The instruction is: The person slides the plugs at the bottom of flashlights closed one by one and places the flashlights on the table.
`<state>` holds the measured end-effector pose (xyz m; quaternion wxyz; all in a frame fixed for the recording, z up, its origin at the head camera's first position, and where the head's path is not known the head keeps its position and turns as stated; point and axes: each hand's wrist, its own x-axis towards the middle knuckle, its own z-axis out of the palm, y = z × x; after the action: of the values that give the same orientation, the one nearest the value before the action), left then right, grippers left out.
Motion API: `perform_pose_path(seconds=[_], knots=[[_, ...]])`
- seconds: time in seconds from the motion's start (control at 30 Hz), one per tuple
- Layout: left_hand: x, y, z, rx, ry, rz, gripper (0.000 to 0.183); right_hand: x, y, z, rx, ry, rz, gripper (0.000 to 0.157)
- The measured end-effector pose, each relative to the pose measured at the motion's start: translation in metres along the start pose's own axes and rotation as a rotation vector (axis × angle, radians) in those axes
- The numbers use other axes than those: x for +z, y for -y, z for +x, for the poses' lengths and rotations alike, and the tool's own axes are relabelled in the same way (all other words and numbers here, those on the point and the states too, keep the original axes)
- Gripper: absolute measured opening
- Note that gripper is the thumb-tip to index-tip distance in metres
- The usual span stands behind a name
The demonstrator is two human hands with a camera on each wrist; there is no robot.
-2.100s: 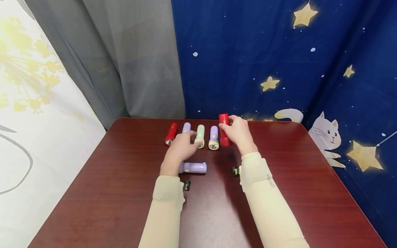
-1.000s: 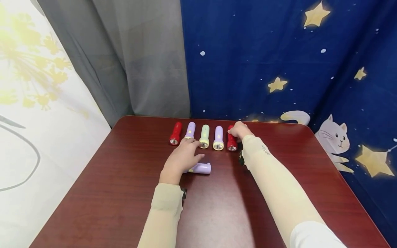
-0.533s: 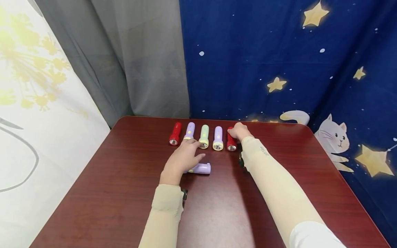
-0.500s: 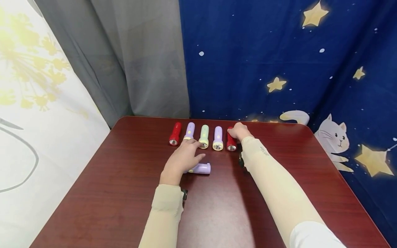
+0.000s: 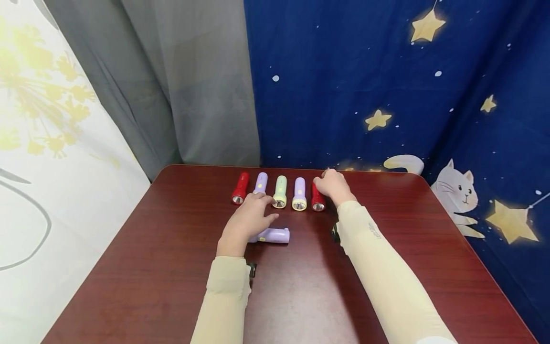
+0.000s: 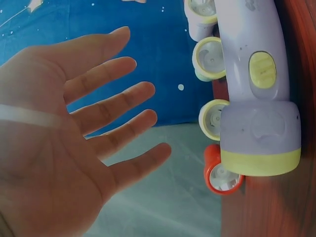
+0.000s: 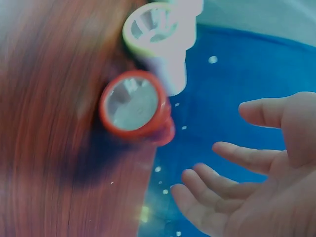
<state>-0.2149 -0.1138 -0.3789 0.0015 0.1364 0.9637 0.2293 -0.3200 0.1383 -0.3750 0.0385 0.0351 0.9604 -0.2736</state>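
My right hand [image 5: 335, 185] hovers over the red flashlight [image 5: 318, 200] at the right end of a row. In the right wrist view its fingers are spread apart from that flashlight and hold nothing. My left hand [image 5: 247, 220] hangs with fingers extended above a lilac flashlight [image 5: 275, 235] lying crosswise in front of the row. That flashlight's head is partly covered by the hand in the head view, but its yellow rim shows in the left wrist view. Along the row lie another red flashlight [image 5: 241, 187], a lilac one [image 5: 260, 183], a pale green one [image 5: 280, 191] and another lilac one [image 5: 299, 193], lenses facing me.
The flashlights lie near the far edge of a dark red-brown wooden table [image 5: 129, 277]. Behind it hang a grey curtain [image 5: 206, 95] and a blue curtain [image 5: 326, 86] with stars and a cat. A white patterned curtain [image 5: 51, 215] is at the left.
My right hand has lowered the upright-held red flashlight onto the table at the row's right end, let go and risen slightly off it. My left hand has stayed near the crosswise lilac flashlight.
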Motion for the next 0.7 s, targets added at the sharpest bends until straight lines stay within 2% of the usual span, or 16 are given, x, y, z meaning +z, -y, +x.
perform_pose_path(seconds=[0.17,0.33,0.4,0.53,0.7], knots=[[0.002,-0.002,0.001,-0.005,0.016,-0.003,0.051,0.002,0.008,-0.025,-0.023,-0.062,0.083,0.056],[0.002,-0.005,0.0,-0.045,0.038,-0.025,0.054,0.006,0.01,-0.054,-0.028,-0.076,0.177,0.057],[0.002,-0.007,0.002,-0.041,0.052,-0.038,0.054,0.007,0.008,-0.064,-0.035,-0.082,0.208,0.056],[0.008,-0.008,0.005,-0.008,0.11,-0.036,0.051,0.008,0.003,-0.079,-0.047,-0.101,0.241,0.053],[0.019,-0.009,0.006,-0.023,0.216,-0.056,0.043,0.011,0.0,-0.085,-0.057,-0.088,0.27,0.05]])
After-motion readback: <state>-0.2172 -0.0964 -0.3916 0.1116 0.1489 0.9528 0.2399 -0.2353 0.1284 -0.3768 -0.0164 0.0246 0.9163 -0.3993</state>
